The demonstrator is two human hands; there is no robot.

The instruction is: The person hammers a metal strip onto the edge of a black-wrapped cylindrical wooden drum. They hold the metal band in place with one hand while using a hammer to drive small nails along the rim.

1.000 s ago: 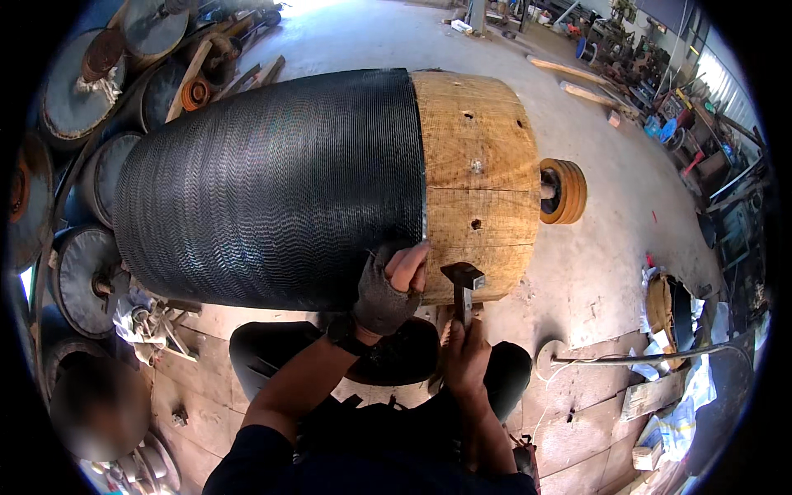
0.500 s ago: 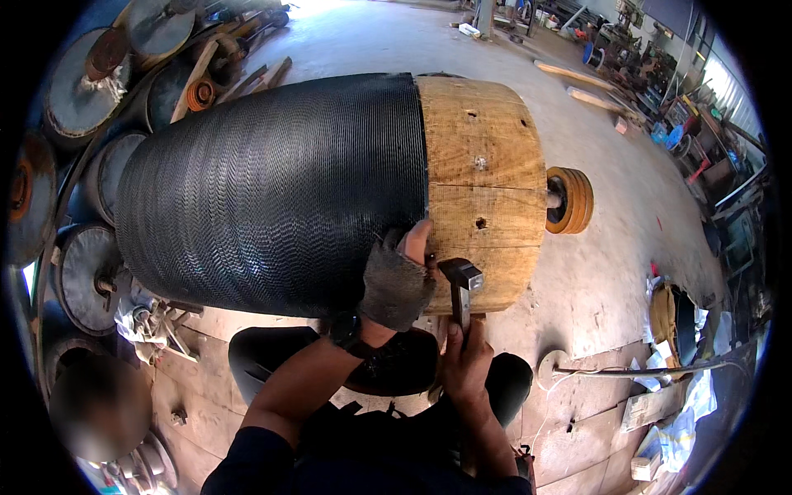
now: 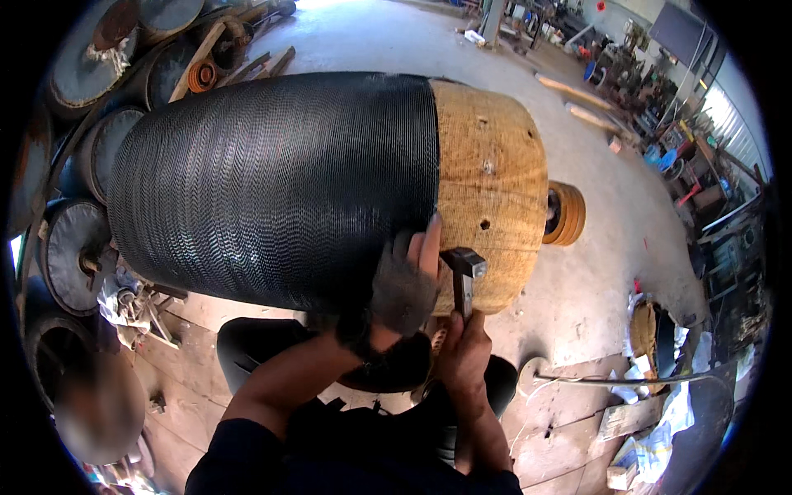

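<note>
A large wooden drum (image 3: 495, 173) lies on its side before me, its left part covered by closely laid black ridged winding (image 3: 272, 181). My left hand (image 3: 404, 285), in a dark glove with bare fingertips, rests on the winding's right edge. Its fingers are stretched out toward the bare wood, and a dark watch sits on that wrist. Closed round a hammer's handle, my right hand (image 3: 464, 351) is just below the drum. The hammer's metal head (image 3: 469, 262) is upright in front of the wood, beside my left fingers; whether it touches the wood I cannot tell.
An orange-brown grooved wheel (image 3: 566, 214) sits on the drum's right end. Metal drums (image 3: 78, 256) are stacked along the left. A blurred person (image 3: 99, 404) is at the lower left. Boards (image 3: 590, 120) and clutter line the right, with a bent metal rod (image 3: 627, 380) on a round base nearer me.
The black winding's edge sits slightly farther right in view. My left fingers have straightened and moved up along that edge. My right hand still grips the hammer, almost in the same place.
</note>
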